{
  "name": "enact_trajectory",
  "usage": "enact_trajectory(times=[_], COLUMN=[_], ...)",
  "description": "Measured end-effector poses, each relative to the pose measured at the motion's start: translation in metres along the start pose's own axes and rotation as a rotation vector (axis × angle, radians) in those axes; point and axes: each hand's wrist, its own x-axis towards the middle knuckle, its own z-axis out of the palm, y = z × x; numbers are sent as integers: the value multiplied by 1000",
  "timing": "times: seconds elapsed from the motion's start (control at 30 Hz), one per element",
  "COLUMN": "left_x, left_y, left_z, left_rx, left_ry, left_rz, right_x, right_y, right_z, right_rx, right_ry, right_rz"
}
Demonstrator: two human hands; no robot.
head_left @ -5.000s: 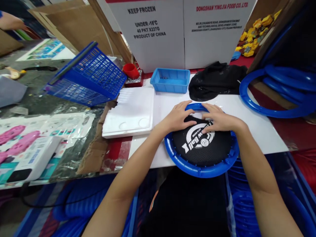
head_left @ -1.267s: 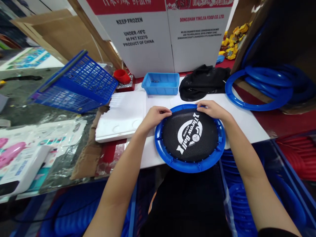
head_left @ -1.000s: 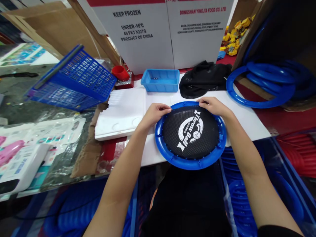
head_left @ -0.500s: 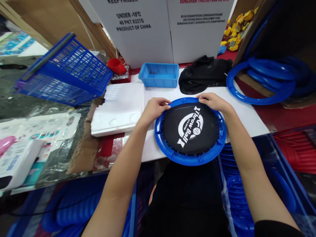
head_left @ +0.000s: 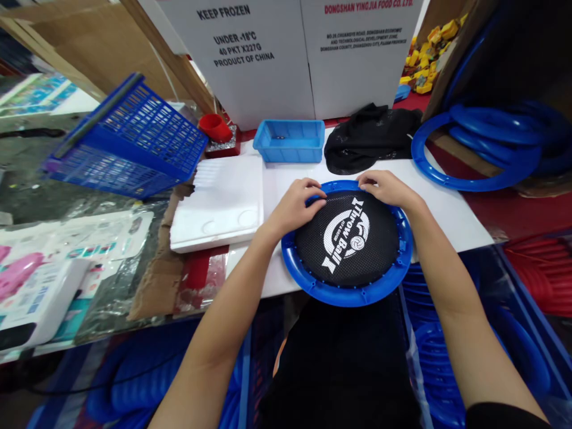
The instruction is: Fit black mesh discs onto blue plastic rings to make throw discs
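The head view shows the blue-rimmed mesh disc (head_left: 366,262) mid-frame, probably light, its rim (head_left: 344,296) stiff, smooth and best to hold. The right hand (head_left: 386,186) pinches its far edge; the left hand (head_left: 297,205) curls there, its grip unclear. At upper centre, a light-blue tray (head_left: 291,156) holds small dark bits.

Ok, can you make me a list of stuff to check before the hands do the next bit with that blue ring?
1. Print facing up: ok, white print shows on the black mesh.
2. Mesh inside the blue ring: ok.
3. Mesh edge fixed all round: cannot tell, the left hand hides some of it.
4. Right hand at the ring: ok, at the far rim.
5. Ring wholly over the white board: not ok, its near part sticks out past the edge.
6. Black cloth off the ring: ok, it lies beyond.
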Motion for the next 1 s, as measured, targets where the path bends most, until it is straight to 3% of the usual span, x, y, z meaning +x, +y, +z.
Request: enact_trajectory(times=[0.07, 0.17, 0.27, 0.53, 0.8, 1.0], left_x=[1, 3, 5, 4, 7, 8], left_y=[3, 2, 1, -7, -18, -25], left_z=[7, 9, 3, -5, 2, 8], left_rx=[84, 103, -10, -332, -461, -401], left_ry=[-87, -159, -117, 17, 43, 66], left_rz=[59, 56, 26, -201, -338, -349], right_x=[-2, -4, -4, -1, 7, 20], right_y=[-7, -17, -24, -28, -19, -8], right_z=[3, 10, 15, 11, 20, 21], right_rx=[-6, -82, -132, 64, 63, 25], right_ry=[0, -124, -186, -82, -17, -107], right_rz=[-79, -156, -133, -29, 40, 56])
